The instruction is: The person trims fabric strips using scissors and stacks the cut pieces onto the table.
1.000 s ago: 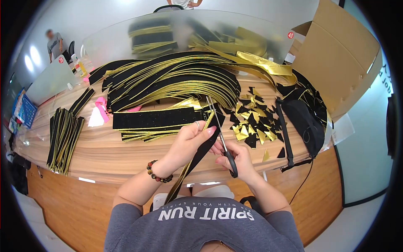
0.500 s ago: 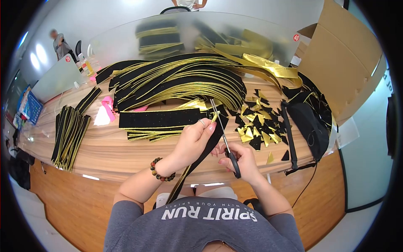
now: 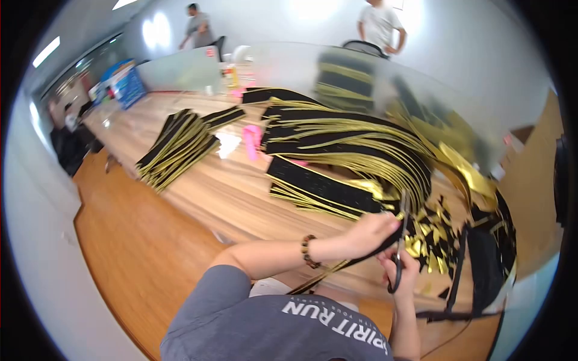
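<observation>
My left hand (image 3: 372,234), with a beaded bracelet on its wrist, is closed on the end of a black strip with gold edges (image 3: 322,280). The strip's tail runs down toward my lap. In my right hand (image 3: 407,268) is a pair of scissors (image 3: 395,278) with black handles, blades pointing away beside my left fingertips. The picture is blurred there, so I cannot tell whether the blades touch the strip. Just beyond my left hand lies a short stack of black and gold strips (image 3: 322,183). Cut black and gold scraps (image 3: 432,237) are scattered right of the scissors.
A large curved pile of strips (image 3: 343,135) lies along the frosted divider (image 3: 289,63). A fanned bundle (image 3: 180,147) is at the left. A black bag (image 3: 486,274) and cardboard box (image 3: 533,162) stand at the right. Two people (image 3: 380,27) are beyond the divider.
The view has swung left and tilted, so the table and my hands appear farther right. My hands still hold the strip and scissors close together.
</observation>
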Available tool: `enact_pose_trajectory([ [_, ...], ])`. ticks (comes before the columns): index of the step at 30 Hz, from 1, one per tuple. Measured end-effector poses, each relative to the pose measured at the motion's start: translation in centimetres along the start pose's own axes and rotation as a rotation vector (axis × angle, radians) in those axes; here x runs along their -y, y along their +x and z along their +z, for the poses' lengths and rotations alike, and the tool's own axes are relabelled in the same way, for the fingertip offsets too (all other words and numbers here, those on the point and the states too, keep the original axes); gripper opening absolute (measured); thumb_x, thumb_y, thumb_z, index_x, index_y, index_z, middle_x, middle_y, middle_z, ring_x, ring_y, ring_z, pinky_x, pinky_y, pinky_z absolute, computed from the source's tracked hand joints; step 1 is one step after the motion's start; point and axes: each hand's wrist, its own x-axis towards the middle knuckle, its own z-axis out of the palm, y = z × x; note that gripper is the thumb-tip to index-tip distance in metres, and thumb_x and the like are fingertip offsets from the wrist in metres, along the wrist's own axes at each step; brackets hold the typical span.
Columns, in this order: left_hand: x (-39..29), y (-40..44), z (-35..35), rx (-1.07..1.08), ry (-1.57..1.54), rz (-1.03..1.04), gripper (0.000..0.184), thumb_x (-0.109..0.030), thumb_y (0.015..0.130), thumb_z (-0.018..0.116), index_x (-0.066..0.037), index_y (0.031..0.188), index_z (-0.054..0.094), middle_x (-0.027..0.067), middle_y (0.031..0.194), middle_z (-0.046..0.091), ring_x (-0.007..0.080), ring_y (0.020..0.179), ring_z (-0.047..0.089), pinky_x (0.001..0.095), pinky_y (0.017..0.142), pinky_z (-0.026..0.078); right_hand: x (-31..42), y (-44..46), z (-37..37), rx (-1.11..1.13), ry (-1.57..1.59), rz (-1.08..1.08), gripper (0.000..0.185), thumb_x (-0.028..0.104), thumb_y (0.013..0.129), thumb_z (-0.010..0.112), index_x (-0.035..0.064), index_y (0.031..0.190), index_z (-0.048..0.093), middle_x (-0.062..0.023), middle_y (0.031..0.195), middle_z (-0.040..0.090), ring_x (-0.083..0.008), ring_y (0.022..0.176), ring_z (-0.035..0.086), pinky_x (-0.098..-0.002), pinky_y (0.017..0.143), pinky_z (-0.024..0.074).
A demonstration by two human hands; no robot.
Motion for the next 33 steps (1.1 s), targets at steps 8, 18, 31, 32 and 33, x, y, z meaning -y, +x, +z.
enact_pose_trajectory([
  [8, 0.3, 0.2, -0.3, 0.128, 0.225, 0.016, 0.026, -0.017, 0.096, 0.033, 0.002, 0.081, 0.044, 0.0075, 0.058, 0.057, 0.0156, 0.045, 0.057, 0.027, 0.04, 0.047, -1.4, -0.1, 0.5, 0.08, 0.12, -0.069, 0.024, 0.02, 0.078, 0.058, -0.0025, 0.08, 0.051, -0.0091, 0.07, 0.057, -0.0083, 0.047, 0.049, -0.0178, 0.04, 0.0371],
  [18, 1.7, 0.1, -0.1, 0.092, -0.021, 0.002, 0.026, -0.012, 0.094, 0.034, 0.006, 0.081, 0.047, 0.0127, 0.054, 0.054, 0.02, 0.041, 0.057, 0.0295, 0.034, 0.047, -1.6, 0.1, 0.7, 0.067, -0.029, -0.117, 0.033, 0.029, 0.083, 0.056, -0.0029, 0.078, 0.05, -0.0078, 0.065, 0.055, -0.0084, 0.047, 0.048, -0.0171, 0.035, 0.0333],
  [31, 6.0, 4.3, 1.2, 0.202, 0.342, 0.076, 0.024, -0.014, 0.088, 0.045, 0.007, 0.077, 0.052, 0.0191, 0.065, 0.057, 0.0323, 0.066, 0.06, 0.0384, 0.065, 0.046, -4.3, 0.7, -1.0, 0.061, 0.071, -0.172, 0.045, 0.042, 0.084, 0.056, -0.002, 0.09, 0.049, -0.007, 0.063, 0.057, -0.0117, 0.055, 0.055, -0.0203, 0.049, 0.0411],
  [32, 5.9, 5.1, 1.8, 0.229, 0.318, 0.079, 0.023, -0.013, 0.087, 0.046, 0.007, 0.078, 0.053, 0.0202, 0.067, 0.057, 0.0335, 0.068, 0.059, 0.0389, 0.067, 0.045, -4.2, 0.5, -1.4, -0.007, 0.021, -0.188, 0.036, 0.035, 0.088, 0.052, -0.0008, 0.086, 0.049, -0.0059, 0.062, 0.056, -0.0105, 0.051, 0.052, -0.0197, 0.046, 0.0395],
  [33, 6.0, 6.4, 2.4, 0.248, 0.382, 0.144, 0.023, -0.012, 0.087, 0.047, 0.008, 0.079, 0.055, 0.0202, 0.068, 0.059, 0.0319, 0.065, 0.06, 0.0385, 0.064, 0.046, -4.1, 0.6, -1.2, -0.119, -0.058, -0.233, 0.034, 0.034, 0.091, 0.045, 0.0009, 0.083, 0.049, -0.0051, 0.058, 0.052, -0.0107, 0.042, 0.045, -0.0204, 0.039, 0.0341],
])
